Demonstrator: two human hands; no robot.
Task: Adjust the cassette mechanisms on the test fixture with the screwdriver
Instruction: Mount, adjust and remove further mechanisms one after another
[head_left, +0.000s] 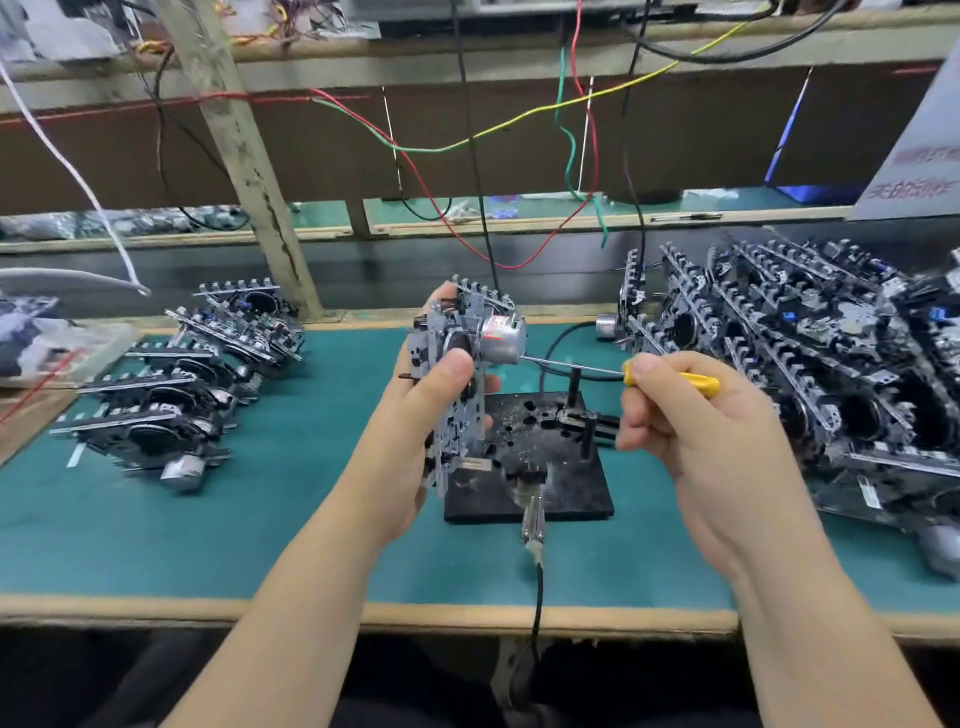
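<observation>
left hand (415, 415): fingers grip metal cassette mechanism (457, 384), upright
right hand (691, 421): fingers pinch yellow-handled screwdriver (670, 382), steel tip at cylindrical motor (501, 338)
test fixture (550, 478): black slab, green desk (260, 519)

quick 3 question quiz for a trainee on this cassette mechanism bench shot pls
1. True or false: the cassette mechanism lies flat on the test fixture.
2. Which hand holds the screwdriver? A) left B) right C) neither
3. Fill in: the screwdriver tip points at the silver ____ on the held mechanism.

Key
1. False. The left hand holds it upright above the fixture's left edge.
2. B. The right hand pinches the yellow handle.
3. Motor.
</observation>
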